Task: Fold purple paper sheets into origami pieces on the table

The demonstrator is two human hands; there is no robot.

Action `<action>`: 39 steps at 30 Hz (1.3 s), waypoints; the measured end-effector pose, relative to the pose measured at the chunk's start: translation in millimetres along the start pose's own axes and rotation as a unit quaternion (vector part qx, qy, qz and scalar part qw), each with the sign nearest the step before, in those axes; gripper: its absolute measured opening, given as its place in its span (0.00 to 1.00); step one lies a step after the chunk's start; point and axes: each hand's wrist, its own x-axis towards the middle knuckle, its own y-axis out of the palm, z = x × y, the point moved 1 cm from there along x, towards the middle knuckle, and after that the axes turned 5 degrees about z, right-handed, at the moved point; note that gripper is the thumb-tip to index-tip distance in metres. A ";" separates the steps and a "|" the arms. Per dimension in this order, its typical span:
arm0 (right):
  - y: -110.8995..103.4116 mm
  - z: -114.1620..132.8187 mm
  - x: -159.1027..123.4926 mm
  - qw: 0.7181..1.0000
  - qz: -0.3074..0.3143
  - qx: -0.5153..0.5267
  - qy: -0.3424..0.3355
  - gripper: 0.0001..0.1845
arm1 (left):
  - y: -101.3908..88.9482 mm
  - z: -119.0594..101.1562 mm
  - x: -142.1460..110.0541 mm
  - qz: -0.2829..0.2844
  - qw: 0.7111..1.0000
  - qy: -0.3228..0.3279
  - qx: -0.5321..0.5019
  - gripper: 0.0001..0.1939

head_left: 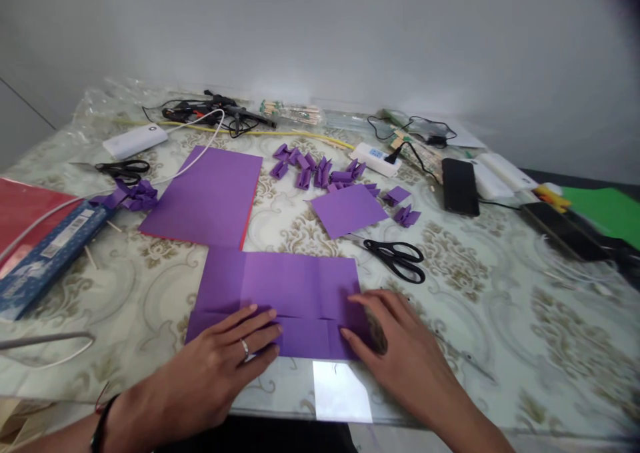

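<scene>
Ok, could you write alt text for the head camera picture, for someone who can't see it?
A person's left hand and right hand rest on a creased purple sheet on a patterned table. Beyond lie black-handled scissors and folded purple pieces.

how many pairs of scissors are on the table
2: one black-handled pair at the left, behind the crumpled purple paper; another black pair beyond the right hand. More could be hidden.

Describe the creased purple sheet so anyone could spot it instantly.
Start at the near side of the floral-patterned tabletop. There, the left hand lies on a wide purple sheet, and the right hand is at its right edge. Crossing fold lines set it apart from the smoother, red-edged purple sheet just beyond.
</scene>
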 end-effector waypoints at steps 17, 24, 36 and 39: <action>-12.0 43.3 119.6 0.982 0.122 -0.079 -0.123 0.31 | 16.8 -1.7 4.6 0.014 0.999 -0.049 0.015 0.26; -20.5 67.2 70.5 0.968 0.125 -0.112 -0.189 0.11 | 13.6 -8.0 5.6 -0.026 0.994 -0.045 0.095 0.23; 27.5 40.3 9.6 0.968 -0.042 -0.057 -0.239 0.20 | 18.6 -4.3 -5.0 -0.005 0.995 -0.083 0.059 0.30; 28.8 46.7 9.8 0.969 -0.050 -0.051 -0.237 0.18 | 19.1 -2.2 -8.0 0.006 0.996 -0.077 0.052 0.34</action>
